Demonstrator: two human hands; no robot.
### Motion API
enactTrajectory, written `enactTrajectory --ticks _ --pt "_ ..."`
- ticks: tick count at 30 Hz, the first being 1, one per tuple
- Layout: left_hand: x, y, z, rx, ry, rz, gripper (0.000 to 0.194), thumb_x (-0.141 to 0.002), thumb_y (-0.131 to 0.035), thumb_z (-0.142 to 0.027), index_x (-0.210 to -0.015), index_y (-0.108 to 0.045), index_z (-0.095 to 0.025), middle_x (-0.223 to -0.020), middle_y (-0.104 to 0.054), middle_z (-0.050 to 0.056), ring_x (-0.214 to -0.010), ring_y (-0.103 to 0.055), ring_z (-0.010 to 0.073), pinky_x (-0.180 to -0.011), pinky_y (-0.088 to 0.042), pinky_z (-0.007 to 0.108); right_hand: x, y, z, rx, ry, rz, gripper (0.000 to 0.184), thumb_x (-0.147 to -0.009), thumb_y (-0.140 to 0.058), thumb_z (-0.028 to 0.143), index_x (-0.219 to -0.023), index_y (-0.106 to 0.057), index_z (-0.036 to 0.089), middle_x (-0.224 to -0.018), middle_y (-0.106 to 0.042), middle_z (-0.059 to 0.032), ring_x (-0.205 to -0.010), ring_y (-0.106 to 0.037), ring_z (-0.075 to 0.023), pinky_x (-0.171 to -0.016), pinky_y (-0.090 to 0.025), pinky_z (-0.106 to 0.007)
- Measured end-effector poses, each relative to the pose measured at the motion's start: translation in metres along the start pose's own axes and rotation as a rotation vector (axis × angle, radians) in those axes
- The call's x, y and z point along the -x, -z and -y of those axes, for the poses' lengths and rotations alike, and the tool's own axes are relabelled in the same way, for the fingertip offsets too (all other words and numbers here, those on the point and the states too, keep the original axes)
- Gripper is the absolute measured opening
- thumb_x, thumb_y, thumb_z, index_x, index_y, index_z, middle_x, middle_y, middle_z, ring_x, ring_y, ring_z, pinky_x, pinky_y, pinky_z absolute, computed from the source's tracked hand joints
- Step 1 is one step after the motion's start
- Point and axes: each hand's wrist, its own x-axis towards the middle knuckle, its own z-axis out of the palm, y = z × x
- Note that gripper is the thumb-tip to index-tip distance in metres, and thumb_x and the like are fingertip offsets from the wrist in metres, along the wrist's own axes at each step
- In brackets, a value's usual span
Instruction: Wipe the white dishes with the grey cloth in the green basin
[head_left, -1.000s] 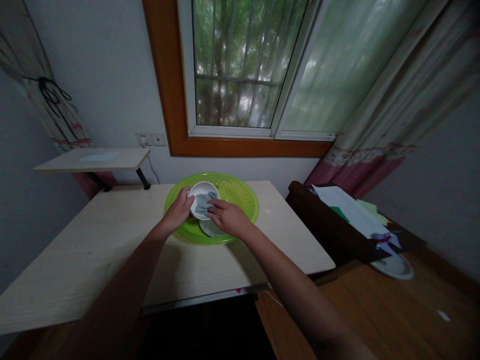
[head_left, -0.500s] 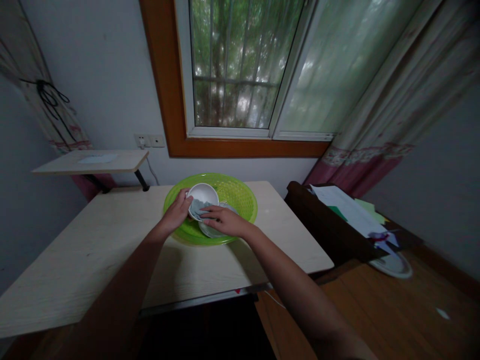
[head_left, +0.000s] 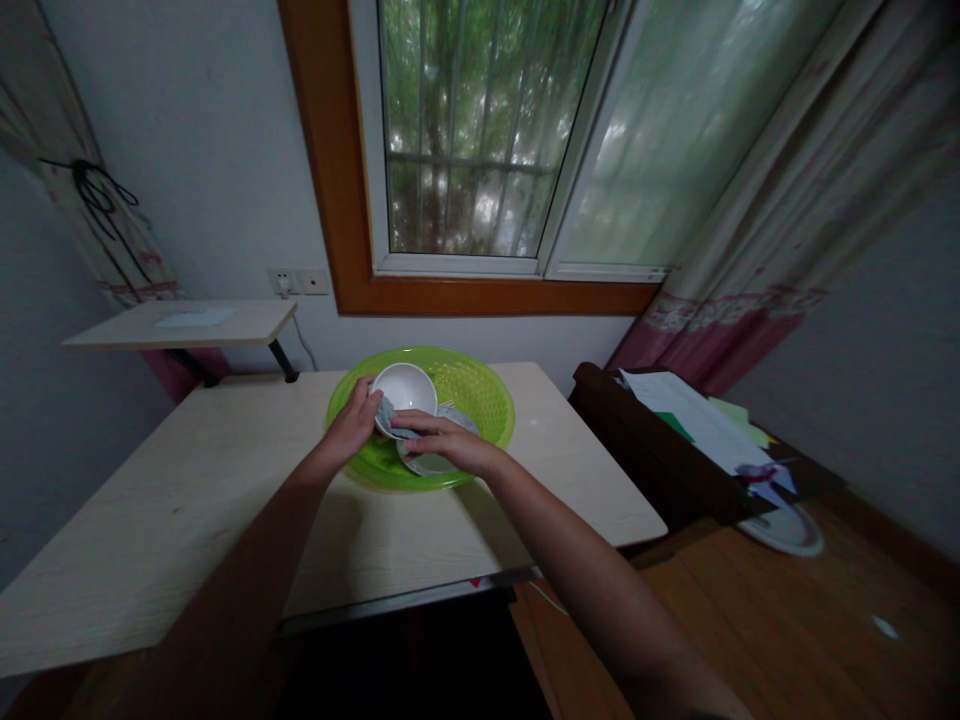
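Observation:
My left hand (head_left: 354, 425) grips a white bowl (head_left: 407, 385) by its left side, thumb at the rim, and holds it tilted over a green plastic basket (head_left: 491, 400). A grey-blue cloth (head_left: 385, 416) lies against the bowl's near left rim. My right hand (head_left: 444, 440) presses the cloth to the bowl's near side with its fingers; part of the cloth is hidden under them. Below the bowl, a pale plate (head_left: 431, 464) rests in the basket, partly covered by my right hand.
The basket stands on a light wooden table (head_left: 187, 470). A small raised shelf (head_left: 187, 325) with a paper is at the back left, near a wall socket (head_left: 298, 281). Right of the table, papers (head_left: 682, 415) lie on a dark brown piece of furniture (head_left: 645, 450).
My right fingers and the cloth have shifted from inside the bowl to its near rim, so more of the white inside shows. My left hand keeps its grip on the bowl.

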Motion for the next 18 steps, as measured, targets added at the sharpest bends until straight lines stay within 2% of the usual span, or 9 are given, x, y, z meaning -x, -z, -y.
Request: enactTrajectory --ticks 3,5,7,10,14,18 --pt "0.0 0.001 -0.002 0.018 0.007 -0.005 0.051 -0.098 -0.032 -0.051 -0.133 -0.049 -0.019 -0.133 -0.058 0.013 -0.124 -0.056 0.0283 -0.111 -0.042 0.046 -0.001 0.001 -0.001 0.01 -0.011 -0.026 0.034 -0.1 -0.056 0.032 -0.131 -0.067 0.021 -0.153 -0.05 -0.0091 -0.131 -0.057 -0.0214 -0.088 -0.061 -0.029" --pt "0.0 0.001 -0.001 0.039 0.012 -0.014 0.052 -0.098 -0.031 -0.052 -0.132 -0.049 -0.018 -0.132 -0.059 0.014 -0.124 -0.056 0.0285 -0.111 -0.042 0.046 -0.002 0.003 -0.002 0.063 -0.004 -0.065 0.034 -0.102 -0.051 0.039 -0.121 -0.072 0.021 -0.142 -0.061 -0.0095 -0.121 -0.063 -0.0202 -0.082 -0.06 -0.028" --pt "0.0 0.001 0.0 0.063 0.018 -0.02 0.053 -0.098 -0.031 -0.053 -0.132 -0.049 -0.017 -0.131 -0.059 0.014 -0.123 -0.056 0.0285 -0.11 -0.043 0.046 -0.004 0.006 -0.004 0.182 0.043 -0.116 0.038 -0.104 -0.048 0.043 -0.11 -0.076 0.02 -0.127 -0.07 -0.0093 -0.112 -0.067 -0.0189 -0.086 -0.058 -0.03" --pt "-0.001 0.0 0.003 0.078 0.027 -0.021 0.054 -0.098 -0.031 -0.054 -0.134 -0.047 -0.017 -0.133 -0.058 0.014 -0.124 -0.055 0.0289 -0.11 -0.042 0.047 -0.003 0.013 -0.003 0.49 0.149 -0.145 0.039 -0.105 -0.047 0.041 -0.1 -0.079 0.02 -0.114 -0.075 -0.0072 -0.105 -0.069 -0.0177 -0.099 -0.052 -0.034" --pt "-0.001 0.0 0.002 0.07 0.04 -0.019 0.054 -0.097 -0.032 -0.054 -0.134 -0.046 -0.018 -0.134 -0.057 0.015 -0.125 -0.055 0.0299 -0.111 -0.041 0.048 0.003 0.023 0.004 0.944 0.143 -0.149 0.034 -0.104 -0.049 0.037 -0.106 -0.078 0.02 -0.123 -0.072 -0.0085 -0.108 -0.068 -0.0222 -0.098 -0.052 -0.036" --pt "-0.002 0.0 0.001 0.103 0.045 -0.017 0.053 -0.096 -0.033 -0.052 -0.133 -0.048 -0.018 -0.132 -0.059 0.014 -0.123 -0.056 0.0301 -0.111 -0.042 0.048 0.005 0.024 0.006 1.206 0.158 -0.19 0.034 -0.103 -0.049 0.035 -0.12 -0.072 0.018 -0.141 -0.062 -0.0114 -0.126 -0.06 -0.0276 -0.104 -0.049 -0.043"
